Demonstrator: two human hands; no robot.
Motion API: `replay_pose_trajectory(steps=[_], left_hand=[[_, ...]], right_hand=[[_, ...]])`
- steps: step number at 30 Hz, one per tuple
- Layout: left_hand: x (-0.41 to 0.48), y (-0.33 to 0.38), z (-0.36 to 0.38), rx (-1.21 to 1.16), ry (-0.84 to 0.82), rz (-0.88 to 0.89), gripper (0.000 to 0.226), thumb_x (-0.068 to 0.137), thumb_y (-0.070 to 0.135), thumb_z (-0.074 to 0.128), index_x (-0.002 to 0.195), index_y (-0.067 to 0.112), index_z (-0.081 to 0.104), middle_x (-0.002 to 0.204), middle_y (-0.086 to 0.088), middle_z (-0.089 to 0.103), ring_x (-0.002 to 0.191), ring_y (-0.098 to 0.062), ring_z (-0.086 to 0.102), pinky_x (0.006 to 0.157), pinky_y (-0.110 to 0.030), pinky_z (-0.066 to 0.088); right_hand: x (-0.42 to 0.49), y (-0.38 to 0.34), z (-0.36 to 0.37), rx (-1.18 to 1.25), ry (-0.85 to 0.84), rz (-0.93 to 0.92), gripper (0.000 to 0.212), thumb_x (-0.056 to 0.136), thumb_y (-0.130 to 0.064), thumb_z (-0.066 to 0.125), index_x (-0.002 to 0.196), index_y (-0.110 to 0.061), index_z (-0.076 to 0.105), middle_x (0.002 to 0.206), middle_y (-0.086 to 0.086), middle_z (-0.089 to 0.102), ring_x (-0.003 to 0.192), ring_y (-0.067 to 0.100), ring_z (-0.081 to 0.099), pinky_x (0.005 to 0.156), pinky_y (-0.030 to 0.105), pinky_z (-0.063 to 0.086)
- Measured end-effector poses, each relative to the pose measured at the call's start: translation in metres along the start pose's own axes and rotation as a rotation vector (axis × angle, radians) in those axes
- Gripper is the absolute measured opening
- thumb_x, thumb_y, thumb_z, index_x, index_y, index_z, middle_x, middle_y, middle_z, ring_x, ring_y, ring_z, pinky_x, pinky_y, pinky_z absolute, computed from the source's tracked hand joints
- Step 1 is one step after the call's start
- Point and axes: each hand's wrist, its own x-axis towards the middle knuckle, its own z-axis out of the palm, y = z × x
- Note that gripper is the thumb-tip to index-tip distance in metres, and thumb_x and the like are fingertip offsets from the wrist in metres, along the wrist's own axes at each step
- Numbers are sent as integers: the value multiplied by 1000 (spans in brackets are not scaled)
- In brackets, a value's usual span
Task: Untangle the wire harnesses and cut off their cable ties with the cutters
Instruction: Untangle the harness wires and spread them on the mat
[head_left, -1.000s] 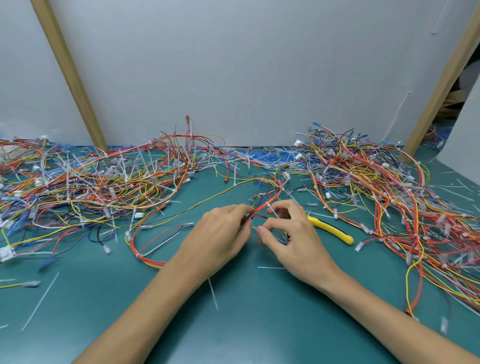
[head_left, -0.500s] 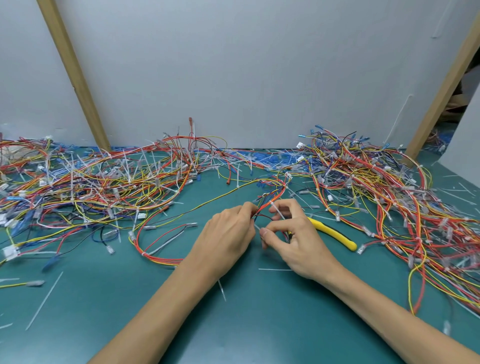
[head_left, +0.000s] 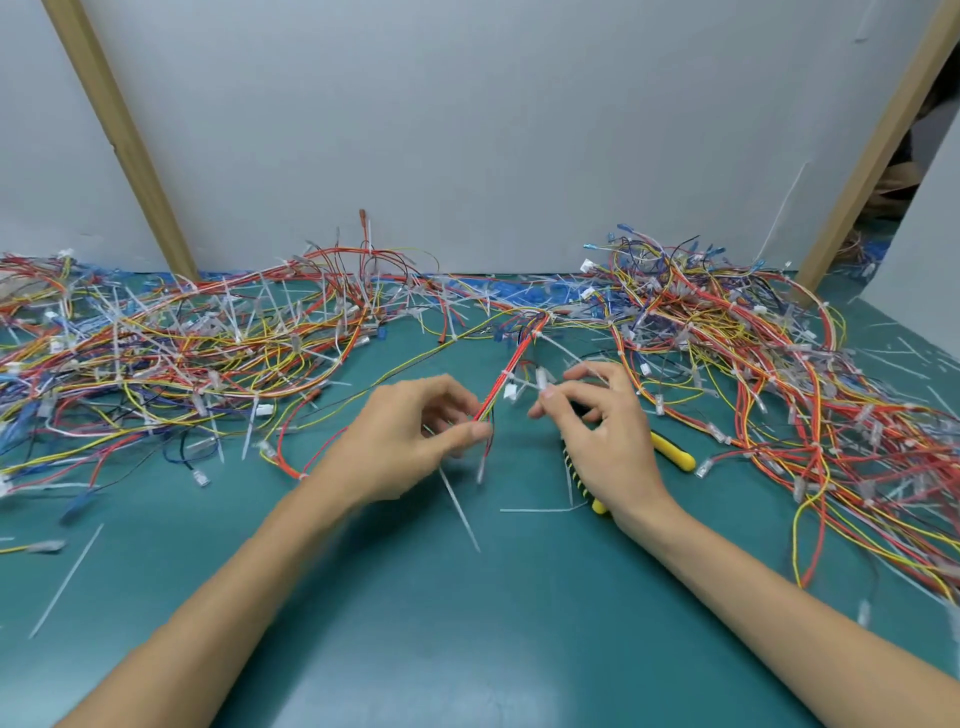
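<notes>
On the table (head_left: 467, 639), against the back panel (head_left: 467, 130): one heap of wire harnesses (head_left: 182, 353) at left, another heap (head_left: 753, 358) at right. Between them, a harness strand (head_left: 511, 366) reaching forward into the left hand (head_left: 405, 441). Under the right hand (head_left: 608, 441): cutters (head_left: 672, 454). Before the hands, loose cable ties (head_left: 460, 506).

harness (head_left: 511, 370): red-yellow, raised | cable tie (head_left: 522, 383): white | cutters (head_left: 675, 457): yellow (half hidden), seemingly flat

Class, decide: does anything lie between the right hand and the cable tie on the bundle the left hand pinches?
Nothing visible does. The right hand, holding the cutters, is beside the cable tie on the bundle.
</notes>
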Motion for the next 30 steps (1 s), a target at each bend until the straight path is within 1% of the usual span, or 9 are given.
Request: replay_pose_trajectory(steps=[6,8,10,13,15,18,21,26,30], left_hand=[[-2,7,-3,-375,-150,-31,17,98,-3,54,106,0,68,89,-7,74,67,-13,63,68,-23,53],[-2,7,-2,-401,-135,-38,17,98,-4,54,108,-2,68,88,-5,74,67,-14,64,68,-22,53],[-2,5,0,-390,-74,-49,16,97,-2,57,109,0,68,87,-4,74,67,-13,66,69,-22,54],[-1,5,6,-387,50,-42,15,96,-1,60,106,4,69,85,-4,74,68,-14,69,69,-21,54],[0,6,9,-402,133,-14,16,95,-1,61,105,8,70,86,-5,75,68,-13,69,69,-21,54],[1,6,13,-439,221,33,19,95,-1,62,106,10,71,89,-3,76,69,-12,71,71,-21,56],[2,4,15,-454,236,43,17,94,0,63,108,8,70,86,2,77,70,-14,72,71,-21,56],[0,5,13,-366,202,21,14,97,9,62,107,13,70,87,3,77,77,-17,74,76,-26,58],[0,4,-5,-101,-29,21,11,97,19,63,101,16,73,86,3,78,79,-19,74,80,-37,60]], right_hand=[[-2,-4,-2,-5,23,15,20,96,-31,65,79,-37,72,106,-1,51,97,-2,54,78,5,37],[-5,-6,-2,-29,73,3,6,94,-32,68,89,-34,69,108,-4,49,103,1,53,90,15,41],[-8,-11,-5,-114,169,-70,12,93,-35,68,97,-26,61,107,-5,46,105,12,50,99,32,40],[-15,-25,-13,-297,216,-339,27,96,-39,53,79,-20,58,86,-6,49,87,18,47,83,39,34],[-26,-34,-10,-415,89,-445,40,98,-45,48,66,-22,58,70,-9,47,75,17,45,78,39,32],[-43,-37,5,-523,-259,-344,48,98,-58,37,66,-26,53,62,-10,45,70,12,45,82,39,36],[-44,-31,9,-409,-457,-263,42,105,-45,39,73,-24,56,62,-11,49,72,11,48,88,36,38],[-41,-32,4,-200,-439,-186,38,103,-38,40,70,-26,55,59,-13,47,71,9,49,72,18,30],[-37,-31,3,-64,-328,-67,35,98,-36,41,69,-23,57,58,6,45,57,16,41,58,35,34]])
